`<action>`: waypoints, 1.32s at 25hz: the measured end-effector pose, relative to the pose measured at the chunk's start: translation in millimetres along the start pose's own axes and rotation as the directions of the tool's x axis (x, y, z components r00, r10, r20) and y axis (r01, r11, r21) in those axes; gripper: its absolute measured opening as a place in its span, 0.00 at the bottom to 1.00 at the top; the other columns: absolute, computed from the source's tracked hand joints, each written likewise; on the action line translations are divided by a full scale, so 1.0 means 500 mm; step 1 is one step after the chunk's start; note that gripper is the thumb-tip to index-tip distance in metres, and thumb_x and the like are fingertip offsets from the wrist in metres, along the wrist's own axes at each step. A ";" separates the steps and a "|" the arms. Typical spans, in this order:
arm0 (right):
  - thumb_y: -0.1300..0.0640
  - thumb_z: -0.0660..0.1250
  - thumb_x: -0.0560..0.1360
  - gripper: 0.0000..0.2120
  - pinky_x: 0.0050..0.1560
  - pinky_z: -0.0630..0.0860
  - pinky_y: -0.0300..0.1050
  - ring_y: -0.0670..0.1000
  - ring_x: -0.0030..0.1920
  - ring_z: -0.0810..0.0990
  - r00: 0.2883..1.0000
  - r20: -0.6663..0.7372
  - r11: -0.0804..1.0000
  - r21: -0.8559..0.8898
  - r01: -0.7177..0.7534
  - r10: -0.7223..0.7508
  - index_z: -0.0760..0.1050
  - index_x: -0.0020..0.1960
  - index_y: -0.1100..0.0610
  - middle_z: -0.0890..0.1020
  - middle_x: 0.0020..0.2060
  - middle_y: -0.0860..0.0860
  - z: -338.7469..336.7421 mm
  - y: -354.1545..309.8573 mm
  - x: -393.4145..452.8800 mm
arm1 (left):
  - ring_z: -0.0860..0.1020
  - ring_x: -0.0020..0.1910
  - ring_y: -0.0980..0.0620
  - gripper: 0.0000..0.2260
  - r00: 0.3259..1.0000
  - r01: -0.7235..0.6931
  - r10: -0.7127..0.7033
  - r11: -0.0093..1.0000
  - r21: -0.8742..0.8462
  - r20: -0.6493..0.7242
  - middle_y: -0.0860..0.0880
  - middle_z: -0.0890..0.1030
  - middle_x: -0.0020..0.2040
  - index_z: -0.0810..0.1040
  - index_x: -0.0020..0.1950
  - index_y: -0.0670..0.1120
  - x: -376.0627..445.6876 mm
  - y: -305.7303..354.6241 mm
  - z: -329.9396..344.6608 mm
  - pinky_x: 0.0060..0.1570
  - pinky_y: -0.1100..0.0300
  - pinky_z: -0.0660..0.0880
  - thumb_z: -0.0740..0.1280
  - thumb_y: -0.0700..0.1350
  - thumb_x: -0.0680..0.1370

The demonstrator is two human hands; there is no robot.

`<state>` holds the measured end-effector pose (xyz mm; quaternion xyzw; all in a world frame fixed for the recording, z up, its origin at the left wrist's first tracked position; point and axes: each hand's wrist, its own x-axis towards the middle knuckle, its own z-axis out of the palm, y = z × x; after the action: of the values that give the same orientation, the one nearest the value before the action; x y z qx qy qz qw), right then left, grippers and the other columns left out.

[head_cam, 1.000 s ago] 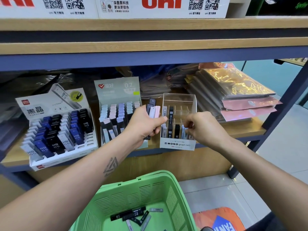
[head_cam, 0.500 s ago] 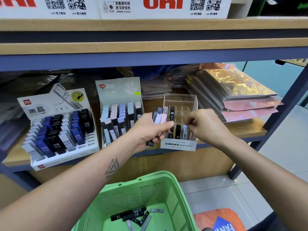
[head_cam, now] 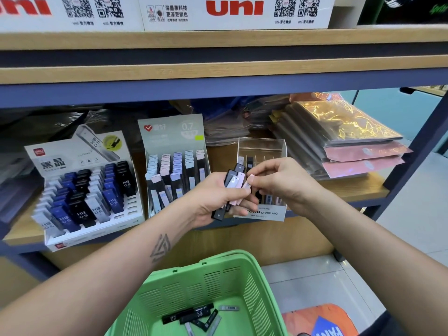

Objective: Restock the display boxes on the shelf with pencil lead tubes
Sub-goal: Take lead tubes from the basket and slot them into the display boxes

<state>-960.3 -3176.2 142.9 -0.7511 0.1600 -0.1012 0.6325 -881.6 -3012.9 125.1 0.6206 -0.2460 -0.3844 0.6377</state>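
Gripping a fan of lead tubes (head_cam: 233,187), left hand (head_cam: 215,198), right hand (head_cam: 283,184) pinching one pink tube (head_cam: 249,183)

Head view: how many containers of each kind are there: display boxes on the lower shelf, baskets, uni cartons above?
Display boxes: 3 (HB 0.5 box, 0.7 box, clear MONO box)
Baskets: 1 (green basket)
Uni cartons: 2 (left uni carton, right uni carton)
Total: 6

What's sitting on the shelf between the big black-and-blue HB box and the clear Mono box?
In the head view, the grey 0.7 display box of pastel-capped lead tubes stands between the HB box and the clear Mono box.
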 end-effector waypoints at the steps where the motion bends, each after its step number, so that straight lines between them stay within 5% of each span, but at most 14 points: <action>1: 0.70 0.73 0.73 0.06 0.38 0.80 0.38 0.51 0.37 0.83 1.000 -0.008 0.997 0.073 -0.015 0.015 0.82 0.50 0.67 0.84 0.39 0.61 -0.005 -0.002 0.003 | 0.85 0.44 0.42 0.07 1.000 0.016 -0.016 0.999 -0.033 -0.009 0.33 0.84 0.47 0.76 0.59 0.36 -0.002 0.002 -0.001 0.35 0.61 0.81 0.66 0.35 0.81; 4: 0.75 0.70 0.73 0.09 0.40 0.82 0.40 0.53 0.39 0.85 1.000 -0.003 0.986 0.166 -0.015 0.016 0.80 0.53 0.69 0.84 0.41 0.63 -0.022 -0.009 0.006 | 0.85 0.39 0.43 0.05 0.996 0.034 -0.035 0.999 -0.014 -0.085 0.33 0.84 0.45 0.75 0.56 0.36 0.000 0.006 -0.009 0.31 0.62 0.80 0.66 0.35 0.81; 9: 0.78 0.68 0.73 0.15 0.43 0.82 0.41 0.56 0.45 0.87 0.995 0.065 0.996 0.058 0.065 -0.069 0.80 0.56 0.66 0.86 0.45 0.63 -0.039 -0.007 0.003 | 0.74 0.26 0.51 0.05 0.988 -0.007 0.009 1.000 0.017 -0.151 0.34 0.83 0.41 0.74 0.56 0.33 0.010 0.005 -0.013 0.22 0.66 0.66 0.65 0.33 0.80; 14: 0.72 0.72 0.73 0.11 0.52 0.84 0.50 0.57 0.46 0.87 0.991 0.033 0.991 -0.023 0.128 -0.128 0.82 0.53 0.63 0.87 0.43 0.61 -0.053 -0.003 0.007 | 0.72 0.25 0.52 0.02 0.988 -0.026 0.029 1.000 0.017 -0.151 0.33 0.83 0.43 0.74 0.52 0.37 0.016 0.008 -0.002 0.24 0.65 0.63 0.65 0.33 0.80; 21: 0.70 0.73 0.74 0.09 0.48 0.85 0.47 0.58 0.46 0.87 0.991 -0.042 0.991 0.038 0.130 -0.128 0.82 0.53 0.64 0.86 0.43 0.61 -0.059 -0.012 0.010 | 0.70 0.25 0.52 0.01 0.968 -0.061 0.075 0.996 0.065 -0.241 0.34 0.84 0.43 0.76 0.48 0.39 0.023 0.006 0.003 0.24 0.64 0.63 0.67 0.35 0.79; 29: 0.69 0.74 0.73 0.05 0.48 0.84 0.47 0.55 0.43 0.88 0.973 -0.148 0.961 -0.237 0.140 -0.178 0.83 0.48 0.63 0.87 0.41 0.59 -0.117 -0.038 0.017 | 0.70 0.25 0.52 0.02 0.962 -0.052 0.060 0.998 0.039 -0.267 0.38 0.83 0.40 0.76 0.49 0.39 0.034 0.004 0.012 0.23 0.64 0.63 0.68 0.36 0.80; 33: 0.65 0.77 0.72 0.05 0.47 0.84 0.48 0.50 0.39 0.86 0.980 -0.077 0.813 -0.572 0.109 -0.186 0.84 0.46 0.57 0.86 0.37 0.52 -0.128 -0.024 0.010 | 0.70 0.24 0.52 0.02 0.964 -0.052 0.064 0.997 0.054 -0.259 0.38 0.83 0.39 0.76 0.48 0.39 0.035 0.001 0.010 0.23 0.64 0.63 0.68 0.36 0.80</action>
<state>-977.1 -3235.0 165.9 -0.9065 0.1645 -0.1463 0.3603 -875.5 -3029.9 123.4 0.6729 -0.1872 -0.2747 0.6609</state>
